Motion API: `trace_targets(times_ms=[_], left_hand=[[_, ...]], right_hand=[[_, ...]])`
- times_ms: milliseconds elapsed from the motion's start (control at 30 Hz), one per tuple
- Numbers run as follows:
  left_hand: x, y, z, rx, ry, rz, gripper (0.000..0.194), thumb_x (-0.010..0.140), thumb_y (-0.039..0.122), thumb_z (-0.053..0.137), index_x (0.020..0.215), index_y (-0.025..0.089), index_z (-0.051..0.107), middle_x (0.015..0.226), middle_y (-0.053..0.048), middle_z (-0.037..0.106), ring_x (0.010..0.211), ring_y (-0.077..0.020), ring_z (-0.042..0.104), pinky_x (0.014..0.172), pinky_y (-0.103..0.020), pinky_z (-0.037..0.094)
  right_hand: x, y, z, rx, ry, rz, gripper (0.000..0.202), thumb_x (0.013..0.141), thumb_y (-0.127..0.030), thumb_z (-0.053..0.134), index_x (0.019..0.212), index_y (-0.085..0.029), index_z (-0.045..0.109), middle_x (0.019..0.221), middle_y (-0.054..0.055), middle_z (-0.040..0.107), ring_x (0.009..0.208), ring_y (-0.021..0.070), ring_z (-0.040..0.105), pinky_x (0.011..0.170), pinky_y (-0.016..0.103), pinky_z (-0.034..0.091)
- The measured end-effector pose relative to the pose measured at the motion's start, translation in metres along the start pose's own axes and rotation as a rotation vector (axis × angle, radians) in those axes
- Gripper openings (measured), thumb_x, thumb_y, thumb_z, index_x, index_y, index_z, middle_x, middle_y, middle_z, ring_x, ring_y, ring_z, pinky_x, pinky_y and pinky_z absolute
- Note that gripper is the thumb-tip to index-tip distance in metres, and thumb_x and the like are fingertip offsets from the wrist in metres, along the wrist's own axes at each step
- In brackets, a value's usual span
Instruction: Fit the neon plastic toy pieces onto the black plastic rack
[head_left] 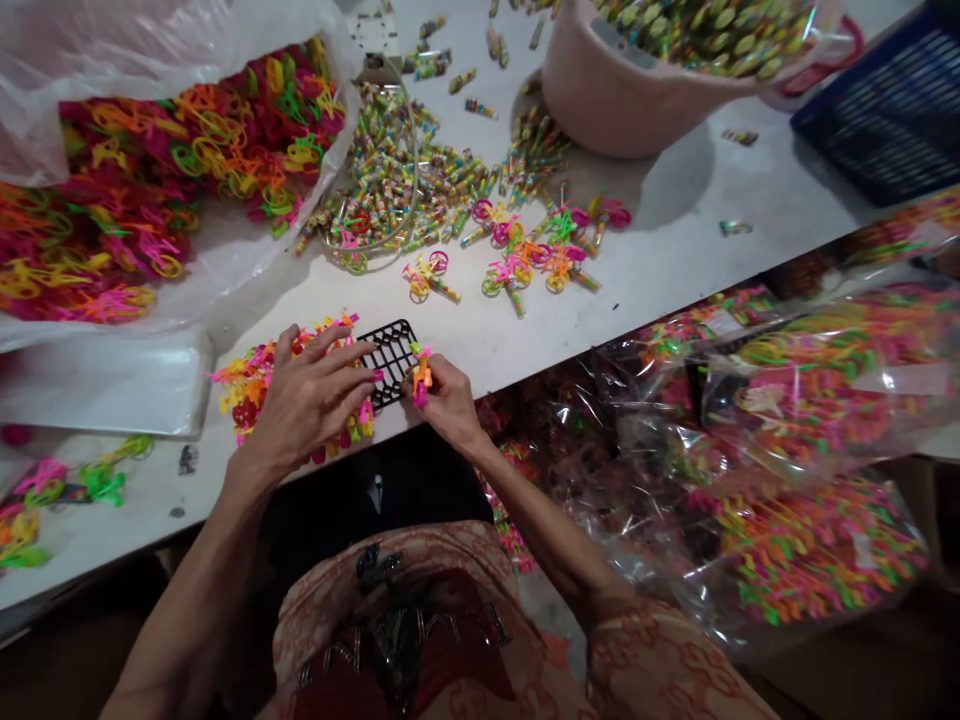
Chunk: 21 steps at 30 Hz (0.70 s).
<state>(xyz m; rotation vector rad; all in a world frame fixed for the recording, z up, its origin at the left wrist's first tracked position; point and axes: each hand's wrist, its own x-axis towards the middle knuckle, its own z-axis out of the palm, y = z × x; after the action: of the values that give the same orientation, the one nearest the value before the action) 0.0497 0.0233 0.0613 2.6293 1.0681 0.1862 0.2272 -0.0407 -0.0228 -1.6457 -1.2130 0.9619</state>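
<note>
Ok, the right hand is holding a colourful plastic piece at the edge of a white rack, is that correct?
Not quite: the rack is black, not white, as the head view shows. The right hand does hold a colourful plastic piece at its edge.

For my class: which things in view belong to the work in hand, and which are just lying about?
Likely in the work: black plastic grid rack; small multicoloured plastic pieces around the left hand; orange, pink and green plastic piece held in the right hand.

Apparently lying about: blue slatted plastic basket; one loose multicoloured wrapped tube; filled clear plastic bags at right.
</note>
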Motion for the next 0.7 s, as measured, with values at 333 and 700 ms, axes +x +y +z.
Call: trace_targets(times_ms=[333,700], left_hand=[[-0.005,-0.006,0.009,0.013,0.066,0.036,0.03,0.096,0.035,0.041,0.105,0.029,0.069,0.133,-0.005,0.063,0.135,-0.0255,0.047,0.114,-0.057,0.023],[0.004,0.005,-0.001,0.099,-0.03,0.158,0.024,0.093,0.028,0.043,0.098,0.025,0.066,0.138,-0.001,0.059,0.139,-0.0269,0.042,0.116,-0.061,0.015]], right_hand=[[0.016,-0.012,-0.015,-0.297,-0.049,0.014,0.01,0.078,-0.019,0.058,0.071,-0.02,0.052,0.076,0.001,0.056,0.071,0.0154,0.051,0.065,0.026,0.038],[-0.011,0.006,0.017,0.031,-0.063,-0.191,0.02,0.082,-0.02,0.057,0.066,-0.02,0.044,0.067,-0.002,0.046,0.063,0.0116,0.045,0.06,0.024,0.035]])
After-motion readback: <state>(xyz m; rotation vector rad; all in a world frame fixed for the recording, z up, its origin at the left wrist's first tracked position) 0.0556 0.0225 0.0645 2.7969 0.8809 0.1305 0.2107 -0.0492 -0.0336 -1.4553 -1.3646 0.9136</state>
